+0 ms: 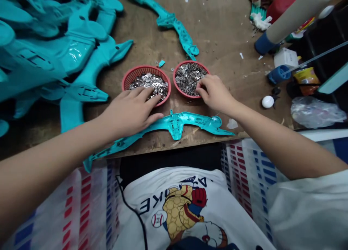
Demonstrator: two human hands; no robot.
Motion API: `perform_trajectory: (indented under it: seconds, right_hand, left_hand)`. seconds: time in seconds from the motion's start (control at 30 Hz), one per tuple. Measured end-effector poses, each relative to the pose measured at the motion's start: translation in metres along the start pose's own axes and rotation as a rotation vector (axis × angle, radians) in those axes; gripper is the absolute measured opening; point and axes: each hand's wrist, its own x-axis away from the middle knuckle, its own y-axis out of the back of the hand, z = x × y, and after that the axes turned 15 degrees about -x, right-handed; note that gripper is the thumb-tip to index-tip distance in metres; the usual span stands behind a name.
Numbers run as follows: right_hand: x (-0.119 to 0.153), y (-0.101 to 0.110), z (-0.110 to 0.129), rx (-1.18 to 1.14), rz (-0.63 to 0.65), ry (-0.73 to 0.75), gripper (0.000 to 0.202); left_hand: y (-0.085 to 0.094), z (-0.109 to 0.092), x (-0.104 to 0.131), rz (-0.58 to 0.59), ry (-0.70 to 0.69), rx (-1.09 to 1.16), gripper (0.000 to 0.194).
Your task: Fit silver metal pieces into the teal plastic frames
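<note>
My left hand point(133, 110) lies over the near left rim of a red plastic basket point(126, 76) with its fingers spread, reaching onto small shiny metal pieces point(152, 81). My right hand point(214, 92) is at the right rim of a second red basket point(178, 88), which holds small darker metal parts point(189, 77). Its thumb and fingertips are pinched together; anything between them is too small to make out. Below both baskets, a long turquoise plastic molding point(175, 126) lies along the table edge, its ribbed side up. My left forearm covers part of it.
Turquoise moldings point(73, 54) are heaped at the left. Another molding point(170, 21) lies beyond the baskets. To the right are a beige-and-blue cylinder point(290, 21), a white box point(285, 57), a blue cup point(280, 74) and a clear plastic bag point(317, 112). Plastic crates point(244, 159) flank my lap.
</note>
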Motion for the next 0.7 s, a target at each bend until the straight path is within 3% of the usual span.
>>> perform_trajectory:
  seconds: [0.23, 0.4, 0.53, 0.7]
  right_hand:
    - [0.002, 0.015, 0.006, 0.008, -0.107, -0.005, 0.032]
    - [-0.004, 0.013, -0.006, 0.037, -0.047, 0.023, 0.018]
    - [-0.007, 0.001, -0.015, -0.009, -0.08, 0.028, 0.005]
    - [-0.006, 0.002, 0.001, -0.02, -0.16, 0.057, 0.008]
  left_hand:
    - [0.002, 0.012, 0.002, 0.093, -0.018, 0.014, 0.065]
    - [0.006, 0.016, 0.0, 0.01, -0.031, 0.024, 0.063]
    - [0.016, 0.011, 0.002, -0.015, -0.006, -0.006, 0.058]
    - [0.026, 0.013, 0.005, -0.054, 0.034, 0.049, 0.051]
